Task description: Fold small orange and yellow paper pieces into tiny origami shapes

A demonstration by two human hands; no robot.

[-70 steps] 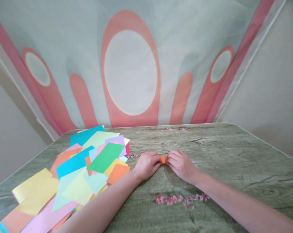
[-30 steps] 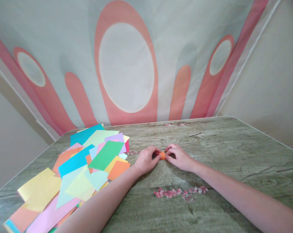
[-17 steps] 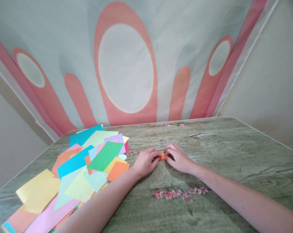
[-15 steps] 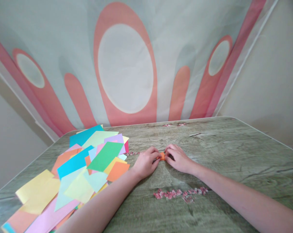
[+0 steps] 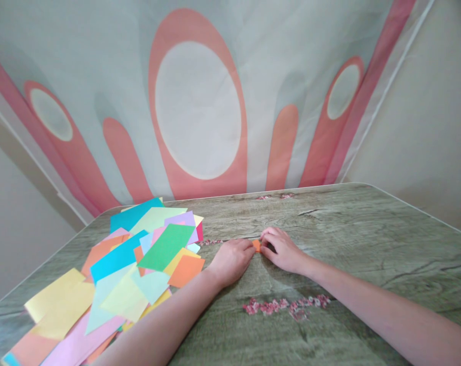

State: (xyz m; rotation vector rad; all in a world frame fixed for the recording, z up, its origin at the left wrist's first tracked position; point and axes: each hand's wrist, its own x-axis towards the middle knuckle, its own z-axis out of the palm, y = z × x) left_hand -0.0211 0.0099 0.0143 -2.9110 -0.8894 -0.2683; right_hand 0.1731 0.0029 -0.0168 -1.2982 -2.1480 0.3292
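"Where's the orange paper?"

"Mid-table, nearer the far edge. It's pinched from both sides: left hand to its left, right hand to its right, equally near. It's too small to tell its long axis."

"Room around?"

"Coloured sheets heap toward the left edge, and the tabletop runs wide to the right."

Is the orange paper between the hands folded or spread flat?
Folded, it seems: only a tiny orange paper shows, pinched between left hand and right hand.
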